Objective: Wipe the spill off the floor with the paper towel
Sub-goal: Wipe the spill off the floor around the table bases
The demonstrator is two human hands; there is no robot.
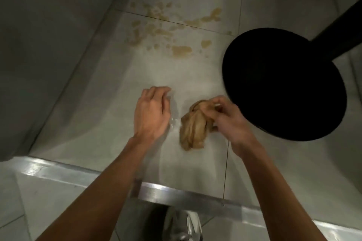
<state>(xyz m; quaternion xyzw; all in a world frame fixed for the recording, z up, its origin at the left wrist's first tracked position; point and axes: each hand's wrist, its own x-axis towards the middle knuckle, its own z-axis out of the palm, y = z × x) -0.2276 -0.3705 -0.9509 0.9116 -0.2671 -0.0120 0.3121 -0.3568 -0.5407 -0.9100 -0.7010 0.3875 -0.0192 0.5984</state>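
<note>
crouching low, the person had a pale shoe (183,225) at the bottom centre of the frame, just behind a metal strip (78,174) that crossed the tiled floor (117,123). beyond the strip, at mid frame, both forearms reached out over the tiles. the left hand (151,111) hung close to the floor with its fingers (160,92) loosely bent and released, grasping nothing that could be made out; a wet glint showed on the tile just beside it. the right hand (225,119) had its fingers (217,103) clenched in a pinch on the top of the paper towel (193,129), which sat bunched on the floor between the two hands.

the towel looked brown and sodden, crumpled into a limp wad with folds sagging toward the lower end, so it probably had little dry surface to offer.

the step in hand seemed to be regathering or refolding the wad between wipes. farther off, in the upper centre of the frame, the spill (170,29) lay as scattered tan blotches across a tile joint, well apart from the towel. the next move would call for carrying the wad forward to those blotches and pressing a cleaner face down, keeping clear of the black round base (284,84) at the right.
</note>
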